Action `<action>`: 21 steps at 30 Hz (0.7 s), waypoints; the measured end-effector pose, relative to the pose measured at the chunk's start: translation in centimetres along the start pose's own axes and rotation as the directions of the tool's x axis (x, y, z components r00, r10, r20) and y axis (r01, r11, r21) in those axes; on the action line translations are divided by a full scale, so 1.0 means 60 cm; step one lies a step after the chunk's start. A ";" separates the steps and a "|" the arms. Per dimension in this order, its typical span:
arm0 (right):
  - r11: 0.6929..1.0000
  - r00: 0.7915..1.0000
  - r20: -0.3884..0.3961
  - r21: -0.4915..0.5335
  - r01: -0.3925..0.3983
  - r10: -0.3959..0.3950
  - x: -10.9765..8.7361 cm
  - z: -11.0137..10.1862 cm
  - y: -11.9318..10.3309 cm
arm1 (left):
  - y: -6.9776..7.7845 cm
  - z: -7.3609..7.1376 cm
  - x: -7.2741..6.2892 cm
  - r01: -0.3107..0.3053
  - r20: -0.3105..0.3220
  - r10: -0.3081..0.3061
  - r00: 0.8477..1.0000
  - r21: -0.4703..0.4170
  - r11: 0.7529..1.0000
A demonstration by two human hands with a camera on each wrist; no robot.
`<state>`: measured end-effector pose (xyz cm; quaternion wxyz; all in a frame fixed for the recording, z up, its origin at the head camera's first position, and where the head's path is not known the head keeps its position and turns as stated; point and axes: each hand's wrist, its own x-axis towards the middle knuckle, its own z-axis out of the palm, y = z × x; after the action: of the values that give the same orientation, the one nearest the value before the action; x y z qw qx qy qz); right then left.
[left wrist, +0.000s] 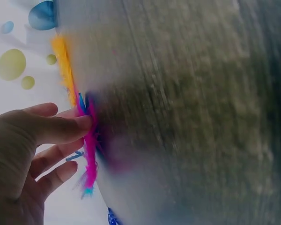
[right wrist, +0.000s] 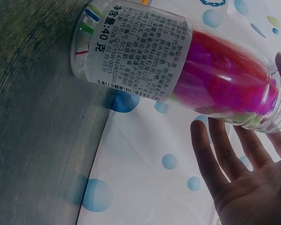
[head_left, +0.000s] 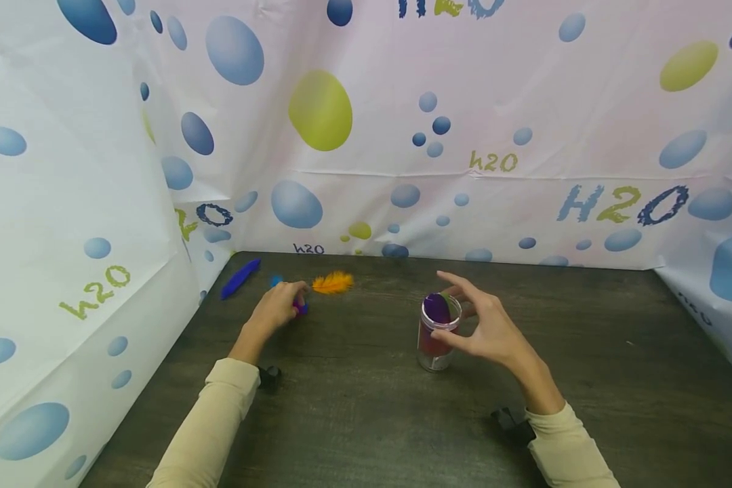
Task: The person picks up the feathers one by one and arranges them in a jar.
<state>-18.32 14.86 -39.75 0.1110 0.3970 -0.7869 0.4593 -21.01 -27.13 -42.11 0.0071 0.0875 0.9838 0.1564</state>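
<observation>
While pinching a pink feather point(left wrist: 90, 161) in the left hand point(head_left: 276, 308), left of the clear jar point(head_left: 433, 347), could tip that jar by a nudge from the right hand point(head_left: 494, 332), spread wide around its neck.

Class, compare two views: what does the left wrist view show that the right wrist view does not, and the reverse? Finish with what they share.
Only the left wrist view shows the left hand, pinching a pink feather. Only the right wrist view shows the right hand and the clear jar, with its printed label and colourful contents. Both show the dark tabletop and the spotted white backdrop.
</observation>
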 end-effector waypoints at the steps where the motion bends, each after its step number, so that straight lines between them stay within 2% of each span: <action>1: 1.000 1.000 0.002 0.002 -0.005 0.005 0.000 0.000 -0.001 | 0.000 0.000 0.001 0.008 0.004 -0.008 1.000 -0.006 1.000; 9: 1.000 1.000 0.002 0.009 -0.013 0.013 0.000 0.001 -0.002 | -0.004 0.002 0.000 0.037 0.005 -0.037 0.999 -0.057 0.998; 12: 1.000 1.000 0.003 0.011 -0.015 0.015 0.000 0.002 -0.001 | -0.002 0.001 -0.003 0.036 -0.014 -0.038 0.999 -0.082 0.996; 17: 1.000 1.000 0.002 0.007 -0.018 0.018 -0.001 0.001 -0.001 | 0.002 -0.005 -0.005 -0.020 -0.117 -0.001 0.993 -0.178 0.984; 21: 1.000 1.000 0.002 0.003 -0.014 0.014 0.000 0.000 -0.002 | 0.005 -0.014 -0.005 -0.058 -0.217 -0.003 0.976 -0.274 0.960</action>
<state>-18.22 14.84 -39.68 0.1065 0.3921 -0.7891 0.4607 -20.68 -27.12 -41.24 -0.0892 0.0819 0.9456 0.3020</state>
